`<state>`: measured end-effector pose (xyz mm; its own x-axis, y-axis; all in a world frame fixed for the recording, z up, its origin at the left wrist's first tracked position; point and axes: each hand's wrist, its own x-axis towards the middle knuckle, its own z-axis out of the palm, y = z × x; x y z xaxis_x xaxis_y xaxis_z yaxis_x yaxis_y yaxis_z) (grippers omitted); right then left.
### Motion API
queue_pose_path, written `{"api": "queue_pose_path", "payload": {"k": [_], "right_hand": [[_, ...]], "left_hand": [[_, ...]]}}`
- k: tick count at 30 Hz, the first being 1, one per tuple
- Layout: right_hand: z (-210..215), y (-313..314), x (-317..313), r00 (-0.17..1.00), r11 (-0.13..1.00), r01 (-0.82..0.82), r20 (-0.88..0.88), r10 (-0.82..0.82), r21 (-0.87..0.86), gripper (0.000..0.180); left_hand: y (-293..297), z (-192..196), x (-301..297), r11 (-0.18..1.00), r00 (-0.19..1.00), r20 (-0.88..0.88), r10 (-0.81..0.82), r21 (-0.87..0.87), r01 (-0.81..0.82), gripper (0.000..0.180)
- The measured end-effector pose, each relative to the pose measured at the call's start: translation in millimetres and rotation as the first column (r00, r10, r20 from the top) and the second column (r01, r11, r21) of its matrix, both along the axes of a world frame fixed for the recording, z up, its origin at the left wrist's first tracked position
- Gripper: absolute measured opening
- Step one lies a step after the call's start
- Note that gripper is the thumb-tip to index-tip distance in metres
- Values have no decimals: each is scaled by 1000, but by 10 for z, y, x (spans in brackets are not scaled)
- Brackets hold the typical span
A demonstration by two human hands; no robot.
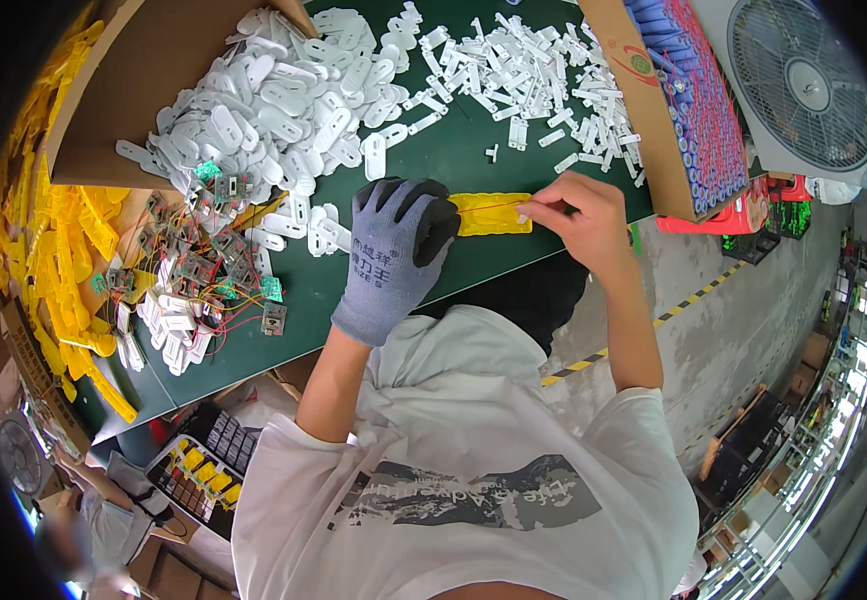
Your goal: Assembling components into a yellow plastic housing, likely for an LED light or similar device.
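We list, by the clock face from the centre of the view: one yellow piece (494, 226), flat, at one o'clock above the near edge of the green worktop (449, 150), with a thin red wire (489, 207) running along it. Left hand (394, 245), at eleven, in a grey glove with dark fingers: grip closed on the piece's nine o'clock end. Right hand (586, 220), at two, bare: grip pinched on the wire at the three o'clock end; whether it also catches the piece we cannot tell. Surrounding stock: white oval plates (279, 110), one large heap, at eleven; small white strips (514, 80), scattered, between twelve and one; cardboard box (644, 130) of upright blue cylinders (694, 120), at two, with a grey fan (804, 85) beyond. We further count a tangle of wired components (219, 260) between nine and ten, long yellow strips (69, 270) at nine, an open carton (104, 110) at ten and, at eight, a crate (179, 445) containing yellow pieces.
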<state>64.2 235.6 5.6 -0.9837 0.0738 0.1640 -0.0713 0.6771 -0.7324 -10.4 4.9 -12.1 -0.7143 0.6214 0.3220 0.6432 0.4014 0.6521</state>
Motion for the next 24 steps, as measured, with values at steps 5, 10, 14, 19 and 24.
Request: {"api": "queue_pose_path", "payload": {"k": [5, 10, 14, 19, 24], "right_hand": [[-75, 33, -38, 995, 985, 38, 100, -21, -169, 9], [-231, -41, -11, 998, 982, 68, -5, -70, -178, 10], [-165, -89, 99, 993, 979, 115, 27, -112, -166, 17], [63, -183, 51, 918, 941, 235, 375, -132, -244, 29], [423, 68, -298, 942, 983, 61, 337, 0, -171, 26]], "left_hand": [[-15, 3, -4, 999, 999, 47, -22, 29, 21, 23], [-22, -11, -7, 999, 1000, 11, -9, 40, 9, 22], [-26, -29, -22, 999, 1000, 11, 10, 39, -10, 22], [-67, -69, -38, 999, 998, -50, -30, 39, 32, 25], [-54, -3, 74, 999, 1000, -15, 24, 34, -24, 23]]}}
